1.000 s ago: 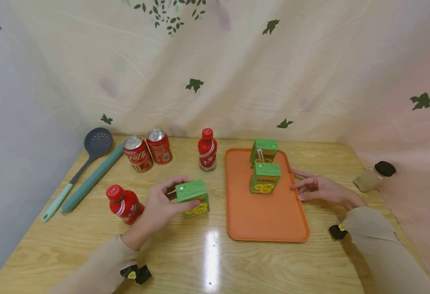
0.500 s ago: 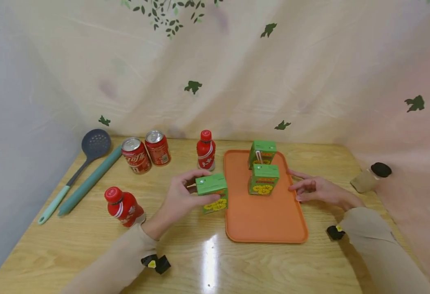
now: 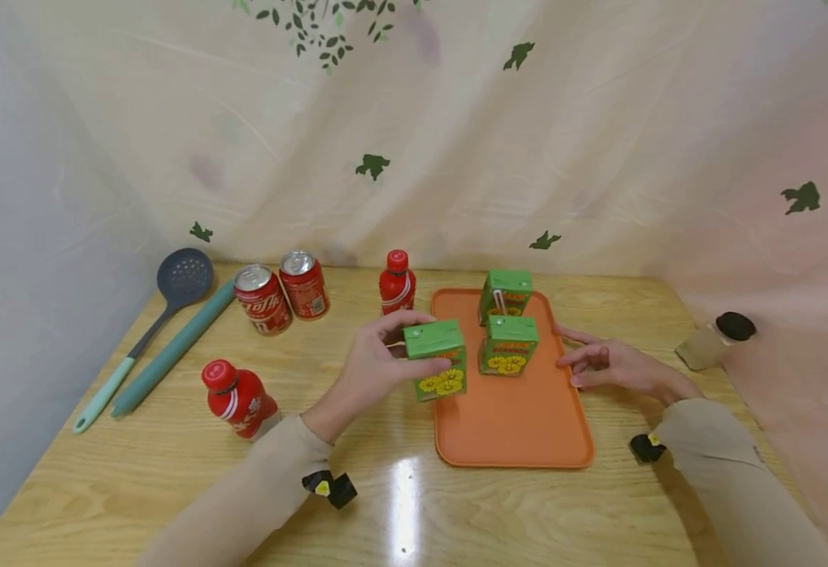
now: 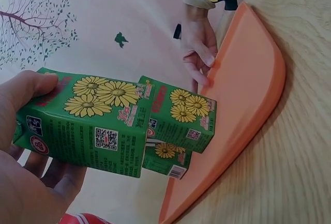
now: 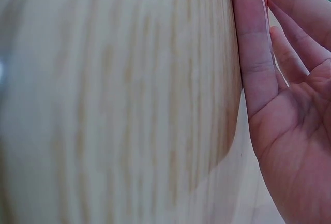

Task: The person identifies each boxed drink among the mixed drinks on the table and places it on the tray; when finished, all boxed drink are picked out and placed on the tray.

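Observation:
My left hand grips a green juice box printed with yellow flowers, thumb on the front and fingers behind. The box overlaps the left rim of the orange tray in the head view. In the left wrist view the held juice box hides part of the two behind it. Those two stand on the tray: a front juice box and a rear juice box with a straw on its face. At the tray's right rim, my right hand rests its fingertips against the edge.
Two red cans stand at the back left, beside a teal rolling pin and a slotted skimmer. One red bottle is behind my left hand, another red bottle near my left sleeve. A black-lidded jar sits far right.
My left hand has carried the juice box rightward and slightly up, from the bare table to the tray's left rim. My right hand stays at the tray's right edge.

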Tool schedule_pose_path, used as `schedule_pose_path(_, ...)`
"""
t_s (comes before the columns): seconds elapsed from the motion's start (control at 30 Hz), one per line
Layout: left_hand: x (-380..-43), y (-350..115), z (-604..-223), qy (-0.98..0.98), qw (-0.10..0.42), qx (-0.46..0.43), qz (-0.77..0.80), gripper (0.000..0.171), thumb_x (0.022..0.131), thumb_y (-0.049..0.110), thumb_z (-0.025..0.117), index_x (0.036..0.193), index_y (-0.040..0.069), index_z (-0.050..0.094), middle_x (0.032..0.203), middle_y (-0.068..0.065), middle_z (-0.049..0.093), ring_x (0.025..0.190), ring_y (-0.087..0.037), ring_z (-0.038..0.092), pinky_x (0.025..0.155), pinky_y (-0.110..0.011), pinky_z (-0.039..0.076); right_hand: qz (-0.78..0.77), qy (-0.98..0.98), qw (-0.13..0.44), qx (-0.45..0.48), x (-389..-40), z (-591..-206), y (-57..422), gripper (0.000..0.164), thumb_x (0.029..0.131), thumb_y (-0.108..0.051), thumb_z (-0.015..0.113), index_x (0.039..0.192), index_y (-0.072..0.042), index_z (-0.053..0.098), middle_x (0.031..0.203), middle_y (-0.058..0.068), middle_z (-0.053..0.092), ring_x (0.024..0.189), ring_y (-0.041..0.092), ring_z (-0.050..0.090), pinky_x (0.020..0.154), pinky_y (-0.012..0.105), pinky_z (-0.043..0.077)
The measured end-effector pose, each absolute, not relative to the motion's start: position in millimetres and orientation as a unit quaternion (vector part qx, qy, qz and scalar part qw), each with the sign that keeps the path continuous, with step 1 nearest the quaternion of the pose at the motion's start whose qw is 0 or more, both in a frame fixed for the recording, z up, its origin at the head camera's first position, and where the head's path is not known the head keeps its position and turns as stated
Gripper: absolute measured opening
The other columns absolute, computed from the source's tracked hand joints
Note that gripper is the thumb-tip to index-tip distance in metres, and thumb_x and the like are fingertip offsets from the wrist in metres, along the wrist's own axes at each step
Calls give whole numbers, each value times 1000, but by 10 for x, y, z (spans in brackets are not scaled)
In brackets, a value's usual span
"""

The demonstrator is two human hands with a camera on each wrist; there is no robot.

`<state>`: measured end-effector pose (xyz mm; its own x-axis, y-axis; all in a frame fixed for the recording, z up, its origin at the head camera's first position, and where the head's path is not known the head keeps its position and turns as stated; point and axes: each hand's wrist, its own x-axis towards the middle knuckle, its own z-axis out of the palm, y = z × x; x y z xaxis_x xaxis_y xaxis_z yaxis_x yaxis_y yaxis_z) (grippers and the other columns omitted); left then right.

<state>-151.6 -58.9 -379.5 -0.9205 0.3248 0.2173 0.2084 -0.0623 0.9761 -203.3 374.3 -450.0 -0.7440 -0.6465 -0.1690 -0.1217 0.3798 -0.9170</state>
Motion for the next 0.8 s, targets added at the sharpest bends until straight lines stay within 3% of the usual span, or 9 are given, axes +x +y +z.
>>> schedule_pose_path(0.2,-1568,-461,-3748,690,49,209,692,45,77,10,89,118,13,71,109,-7,70,86,-29,69,74,-36,60,-502,787,260,-247,-2030,-4489,3738,37,94,-2,70,129,8,63,169,15,7,106,16,65,89,25,54)
schedule_pose_path(0.47,-1606,-240,-3745,656,98,240,709,41,79,4,87,118,7,71,100,-11,72,80,-27,70,72,-35,60,-502,788,261,-243,-2035,-4504,3750,37,94,-3,71,129,5,65,167,20,4,106,17,65,88,25,54)
schedule_pose_path(0.8,-1598,-33,-3862,658,123,257,697,44,77,2,88,118,5,71,99,-9,74,80,-23,70,72,-34,60,-498,789,254,-255,-2041,-4514,3745,36,94,-1,69,129,6,64,167,22,4,104,16,65,88,25,54)
